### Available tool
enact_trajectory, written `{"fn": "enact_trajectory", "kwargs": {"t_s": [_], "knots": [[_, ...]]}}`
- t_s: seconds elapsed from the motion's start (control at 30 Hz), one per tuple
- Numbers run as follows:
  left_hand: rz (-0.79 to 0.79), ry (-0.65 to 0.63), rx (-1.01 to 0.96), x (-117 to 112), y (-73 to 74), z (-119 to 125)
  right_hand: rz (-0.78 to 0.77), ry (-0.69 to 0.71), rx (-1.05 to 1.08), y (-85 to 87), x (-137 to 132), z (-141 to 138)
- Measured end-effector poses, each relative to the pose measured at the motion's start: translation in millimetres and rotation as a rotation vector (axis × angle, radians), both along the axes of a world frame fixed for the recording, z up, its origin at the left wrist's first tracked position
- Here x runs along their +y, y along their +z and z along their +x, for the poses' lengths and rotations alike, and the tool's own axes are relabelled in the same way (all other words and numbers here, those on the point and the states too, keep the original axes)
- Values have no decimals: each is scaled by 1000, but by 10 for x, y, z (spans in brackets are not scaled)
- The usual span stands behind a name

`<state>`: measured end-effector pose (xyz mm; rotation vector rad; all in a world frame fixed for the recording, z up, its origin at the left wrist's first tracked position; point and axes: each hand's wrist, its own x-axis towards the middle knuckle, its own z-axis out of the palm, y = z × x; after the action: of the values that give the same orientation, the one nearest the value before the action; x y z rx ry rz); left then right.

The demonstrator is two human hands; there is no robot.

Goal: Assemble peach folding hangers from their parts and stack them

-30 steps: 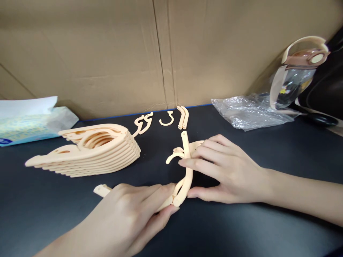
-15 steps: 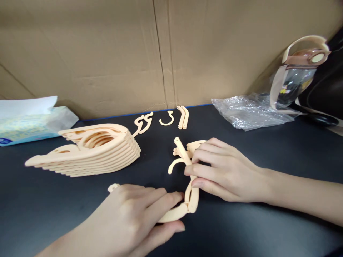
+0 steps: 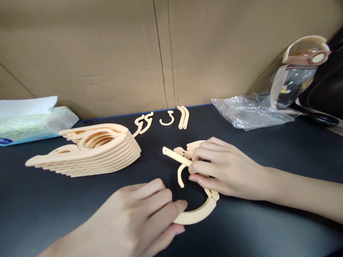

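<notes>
A peach plastic folding hanger [image 3: 197, 214] lies half folded on the black table [image 3: 268, 150] between my hands. My right hand [image 3: 222, 169] is closed over its middle, fingers pinching the hub near the small hook [image 3: 180, 175] and the upper arm [image 3: 175, 156]. The fingers of my left hand [image 3: 139, 217] are curled round the end of the lower curved arm. A stack of several folded hangers [image 3: 91, 150] of the same colour sits to the left, apart from both hands.
Loose peach hooks and short arm pieces [image 3: 167, 119] lie near the cardboard wall [image 3: 160, 53] at the back. A tissue pack [image 3: 26, 121] is at far left. A crumpled clear plastic bag [image 3: 249, 112] and a clear bottle [image 3: 294, 75] stand at back right.
The hanger's two arms have swung apart: the upper arm tipped from upright to pointing left, and the lower arm moved right and opened into a curve. My left hand slid right along it.
</notes>
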<state>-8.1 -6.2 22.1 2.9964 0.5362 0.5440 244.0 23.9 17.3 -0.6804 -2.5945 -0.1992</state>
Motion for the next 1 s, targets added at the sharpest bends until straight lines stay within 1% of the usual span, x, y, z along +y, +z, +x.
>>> {"fn": "enact_trajectory", "kwargs": {"t_s": [0.1, 0.23, 0.4, 0.47, 0.73, 1.0], "knots": [[23, 10, -18, 7, 6, 5, -35, -12, 6, 24, -5, 5], [39, 21, -37, 13, 7, 3, -66, 20, -27, 52, -9, 21], [37, 58, -42, 26, -5, -12, -1, 51, -124, 58, 15, 47], [33, 88, -40, 32, -4, -25, 5, 62, -133, 57, 27, 56], [58, 144, -2, 62, -8, -45, -82, 60, -112, 52, 36, 79], [62, 103, -77, 47, -33, -28, -21, 54, -142, 63, 18, 91]]}}
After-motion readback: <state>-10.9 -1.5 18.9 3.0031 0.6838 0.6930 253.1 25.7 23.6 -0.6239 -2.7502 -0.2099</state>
